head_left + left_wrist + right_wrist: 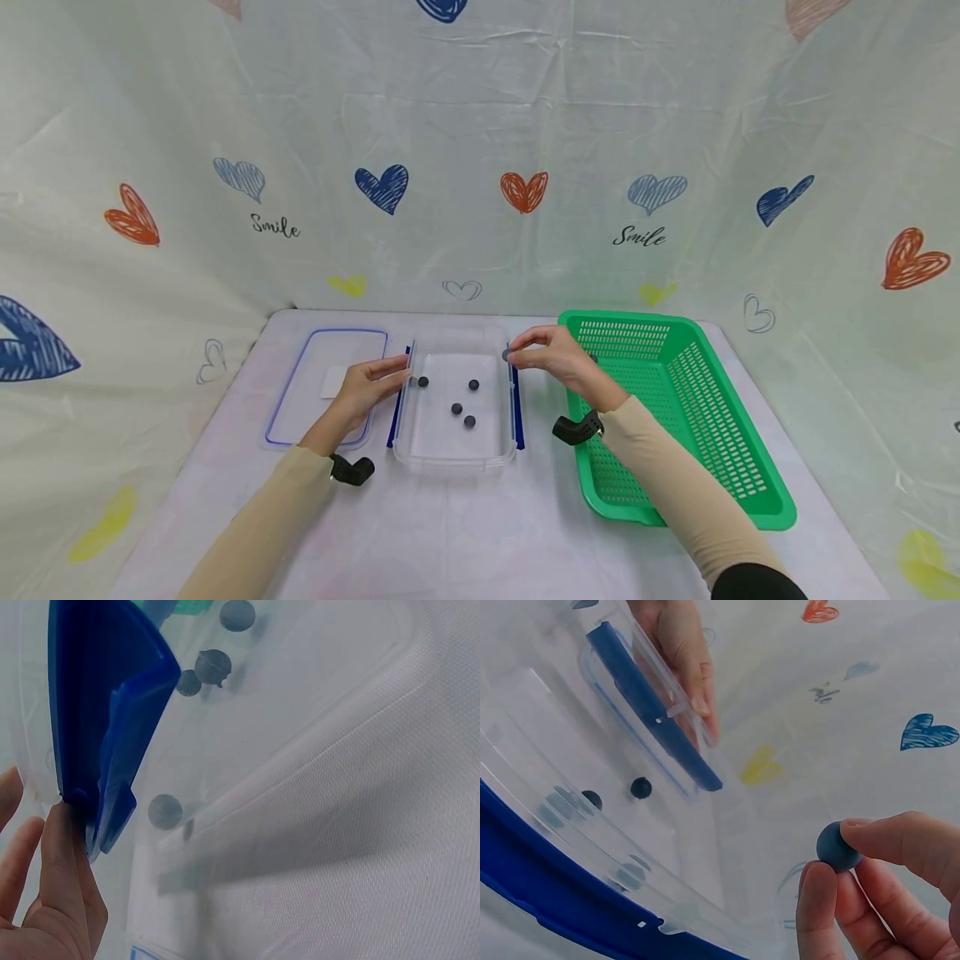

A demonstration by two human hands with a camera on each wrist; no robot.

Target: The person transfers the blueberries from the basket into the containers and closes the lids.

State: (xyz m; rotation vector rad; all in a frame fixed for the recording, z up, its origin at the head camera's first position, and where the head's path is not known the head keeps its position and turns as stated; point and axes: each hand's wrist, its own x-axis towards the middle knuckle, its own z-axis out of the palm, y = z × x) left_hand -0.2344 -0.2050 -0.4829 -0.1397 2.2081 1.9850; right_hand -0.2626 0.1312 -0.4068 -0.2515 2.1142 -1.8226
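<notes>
Clear plastic container [453, 460] with blue side clips was basically the center of the desk [450, 533], with the blue-edged lid [296, 412] lying to its left and a green basket [720, 421] to its right. The right hand [558, 358] had a small dark blue-grey ball [834, 847] pinched between thumb and fingertips, by the container's right rim toward the far end. The left hand [362, 392] had its fingers pretty straight against the container's left side, touching rather than clamped, far as I could tell. Four loose balls, the nearest one [470, 422] included, sat inside the container. Tips-wise, imo a light fingertip pinch was the way to go, since something that round could squirt out if squeezed, and keeping it low by the container would've limited any bounce from a slip. The left hand probably only needed enough pressure to stop the container skidding. The head view hid most of that pinch, but the right wrist view showed it clearly. The left wrist view caught fingertips right under the container's left clip [112, 697], and there two balls overlapped, while the head view showed all four apart.
</notes>
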